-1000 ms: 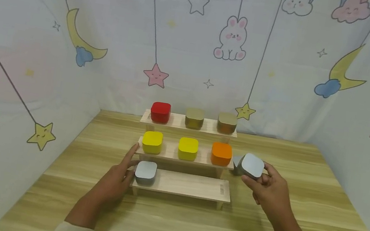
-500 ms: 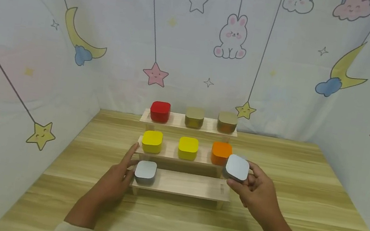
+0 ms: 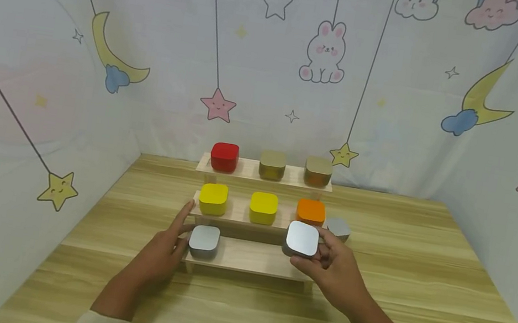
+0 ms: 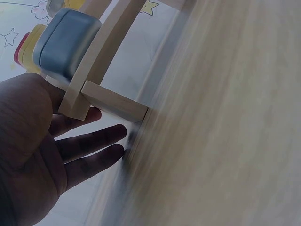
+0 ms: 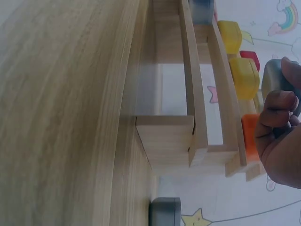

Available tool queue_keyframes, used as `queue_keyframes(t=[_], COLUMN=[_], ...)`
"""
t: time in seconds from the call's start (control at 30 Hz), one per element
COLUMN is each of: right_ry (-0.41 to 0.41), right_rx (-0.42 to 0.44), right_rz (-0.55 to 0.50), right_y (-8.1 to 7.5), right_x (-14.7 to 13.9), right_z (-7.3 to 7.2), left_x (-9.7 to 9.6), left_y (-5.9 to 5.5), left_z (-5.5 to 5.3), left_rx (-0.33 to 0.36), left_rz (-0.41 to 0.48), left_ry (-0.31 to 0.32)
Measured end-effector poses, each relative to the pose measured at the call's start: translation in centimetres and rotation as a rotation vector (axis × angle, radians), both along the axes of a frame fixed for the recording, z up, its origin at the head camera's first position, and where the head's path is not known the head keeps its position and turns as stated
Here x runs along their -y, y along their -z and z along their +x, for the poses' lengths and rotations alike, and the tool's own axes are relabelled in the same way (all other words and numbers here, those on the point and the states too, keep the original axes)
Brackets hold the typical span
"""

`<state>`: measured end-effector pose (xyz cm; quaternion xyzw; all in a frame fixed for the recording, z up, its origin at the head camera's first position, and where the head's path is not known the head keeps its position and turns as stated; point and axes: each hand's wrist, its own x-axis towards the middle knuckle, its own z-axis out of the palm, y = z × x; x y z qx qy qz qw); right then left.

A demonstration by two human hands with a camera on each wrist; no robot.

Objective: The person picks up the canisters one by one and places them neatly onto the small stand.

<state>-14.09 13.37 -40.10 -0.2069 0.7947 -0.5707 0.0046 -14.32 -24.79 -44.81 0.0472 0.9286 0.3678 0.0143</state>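
Note:
My right hand (image 3: pixel 334 270) pinches a grey rounded-square box (image 3: pixel 302 239) between thumb and fingers. It holds the box above the right part of the lowest tier (image 3: pixel 250 255) of a wooden three-step stand, overlapping the orange box (image 3: pixel 311 210) in the head view. In the right wrist view the fingers (image 5: pixel 277 110) curl round the grey box (image 5: pixel 273 77). At the stand's left end is my left hand (image 3: pixel 162 253), its index finger stretched to the middle tier (image 3: pixel 237 216). Beside it, a second grey box (image 3: pixel 204 241) sits on the lowest tier's left end.
Two yellow boxes (image 3: pixel 213 199) share the middle tier with the orange one. On the top tier (image 3: pixel 247 167) stand a red box (image 3: pixel 225 157) and two olive-tinted boxes (image 3: pixel 272 165). Another grey box (image 3: pixel 339 228) rests on the table (image 3: pixel 236 314) right of the stand. A cartoon-printed cloth (image 3: pixel 272 74) hangs behind.
My right hand has carried the grey box leftward and slightly down, from the right of the stand to over the lowest tier. The left hand has stayed in place.

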Motion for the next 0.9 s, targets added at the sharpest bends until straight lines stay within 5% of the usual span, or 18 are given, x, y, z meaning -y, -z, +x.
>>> queue_keyframes(t=[0.53, 0.9], right_ry=[-0.119, -0.157], right_rx=[0.0, 0.089], right_rz=[0.209, 0.276], right_y=[-0.5, 0.2], right_x=[3.1, 5.2], right_z=[-1.3, -2.4], left_x=[-0.1, 0.0], left_y=[0.0, -0.1], left_z=[-0.1, 0.0], left_rx=[0.011, 0.015], left_rz=[0.011, 0.004], left_ry=[-0.008, -0.021])
